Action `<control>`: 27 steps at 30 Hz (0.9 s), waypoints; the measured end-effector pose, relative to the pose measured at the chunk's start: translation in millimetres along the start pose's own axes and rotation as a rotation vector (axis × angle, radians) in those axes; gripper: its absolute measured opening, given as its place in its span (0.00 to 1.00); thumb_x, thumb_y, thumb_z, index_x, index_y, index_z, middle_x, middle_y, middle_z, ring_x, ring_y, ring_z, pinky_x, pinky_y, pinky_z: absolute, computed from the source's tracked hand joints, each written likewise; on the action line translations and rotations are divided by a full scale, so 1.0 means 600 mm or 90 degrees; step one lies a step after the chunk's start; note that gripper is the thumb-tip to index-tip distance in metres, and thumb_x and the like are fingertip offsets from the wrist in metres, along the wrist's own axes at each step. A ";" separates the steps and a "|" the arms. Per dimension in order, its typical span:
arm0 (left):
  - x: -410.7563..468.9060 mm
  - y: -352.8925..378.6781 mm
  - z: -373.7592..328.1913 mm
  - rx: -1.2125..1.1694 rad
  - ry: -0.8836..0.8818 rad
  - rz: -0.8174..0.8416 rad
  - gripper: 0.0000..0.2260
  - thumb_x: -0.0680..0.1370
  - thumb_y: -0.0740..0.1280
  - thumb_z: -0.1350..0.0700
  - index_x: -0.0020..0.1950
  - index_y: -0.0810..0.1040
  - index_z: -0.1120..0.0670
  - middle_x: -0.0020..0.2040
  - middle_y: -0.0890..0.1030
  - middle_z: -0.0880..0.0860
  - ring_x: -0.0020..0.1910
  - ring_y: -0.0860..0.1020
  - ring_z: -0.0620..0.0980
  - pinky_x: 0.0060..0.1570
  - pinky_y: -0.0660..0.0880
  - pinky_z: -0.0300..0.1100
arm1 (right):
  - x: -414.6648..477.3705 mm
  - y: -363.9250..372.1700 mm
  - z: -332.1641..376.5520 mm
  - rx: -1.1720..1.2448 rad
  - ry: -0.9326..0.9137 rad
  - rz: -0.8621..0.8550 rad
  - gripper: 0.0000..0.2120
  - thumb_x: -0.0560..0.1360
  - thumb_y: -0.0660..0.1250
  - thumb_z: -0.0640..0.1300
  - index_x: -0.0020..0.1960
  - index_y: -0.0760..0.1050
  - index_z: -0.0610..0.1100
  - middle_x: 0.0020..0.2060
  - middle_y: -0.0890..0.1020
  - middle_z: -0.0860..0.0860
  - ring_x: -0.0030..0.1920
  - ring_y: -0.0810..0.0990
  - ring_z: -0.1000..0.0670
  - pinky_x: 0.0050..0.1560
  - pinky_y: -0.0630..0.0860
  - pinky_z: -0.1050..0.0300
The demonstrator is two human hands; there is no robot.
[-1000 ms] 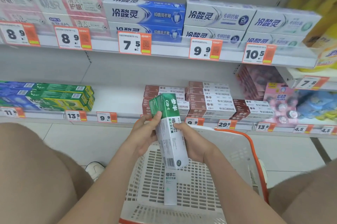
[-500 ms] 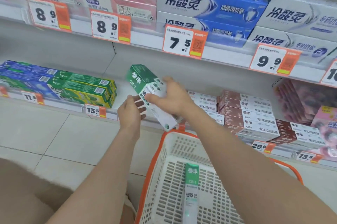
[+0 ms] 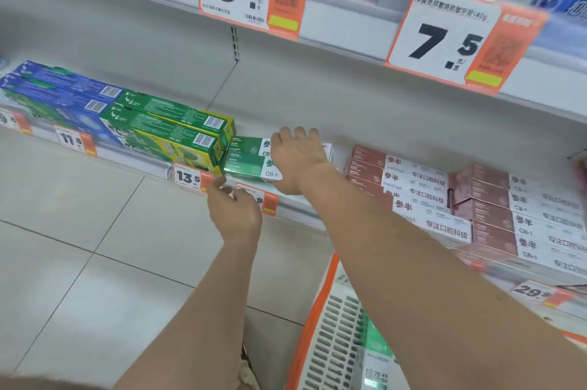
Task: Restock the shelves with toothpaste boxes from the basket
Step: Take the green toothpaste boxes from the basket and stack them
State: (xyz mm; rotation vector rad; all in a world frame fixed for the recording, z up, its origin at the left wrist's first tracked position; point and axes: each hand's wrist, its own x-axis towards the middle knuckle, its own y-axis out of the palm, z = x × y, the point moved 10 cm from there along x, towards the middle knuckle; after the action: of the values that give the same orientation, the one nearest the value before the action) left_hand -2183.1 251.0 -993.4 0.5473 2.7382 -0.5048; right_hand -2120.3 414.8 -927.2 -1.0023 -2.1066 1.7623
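Two green and white toothpaste boxes (image 3: 249,164) lie one behind the other on the lower shelf (image 3: 295,205), between the green-yellow boxes and the maroon ones. My right hand (image 3: 298,160) lies over their right half, fingers reaching over the back and thumb at the front face, holding the front box. In front of the shelf edge, by the price tags, my left hand (image 3: 235,211) hovers with loosely curled fingers and holds nothing. Another green box (image 3: 376,354) lies in the white basket with an orange rim (image 3: 320,310) at the bottom right.
Green-yellow boxes (image 3: 178,135) and blue boxes (image 3: 60,91) fill the shelf's left part. Stacked maroon boxes (image 3: 476,199) fill the right. The upper shelf edge with price tags (image 3: 444,36) juts out overhead. Pale floor tiles (image 3: 95,246) lie below left.
The green box went from mid-air down onto the lower shelf under my right hand. My left hand let go of it and dropped below the shelf edge. The view moved closer and lower.
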 end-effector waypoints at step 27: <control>-0.224 0.062 -0.104 0.229 0.354 0.085 0.04 0.79 0.66 0.54 0.46 0.80 0.51 0.37 0.81 0.46 0.39 0.77 0.53 0.38 0.68 0.43 | -0.381 0.002 -0.099 0.508 0.029 -0.332 0.12 0.73 0.55 0.43 0.38 0.76 0.45 0.32 0.79 0.50 0.32 0.78 0.43 0.33 0.76 0.50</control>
State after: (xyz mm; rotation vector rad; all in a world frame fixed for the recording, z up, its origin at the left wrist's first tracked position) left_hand -2063.1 266.1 -900.5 1.0948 3.1020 -0.9409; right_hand -1916.3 320.3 -855.3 -0.2396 -1.2407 1.9599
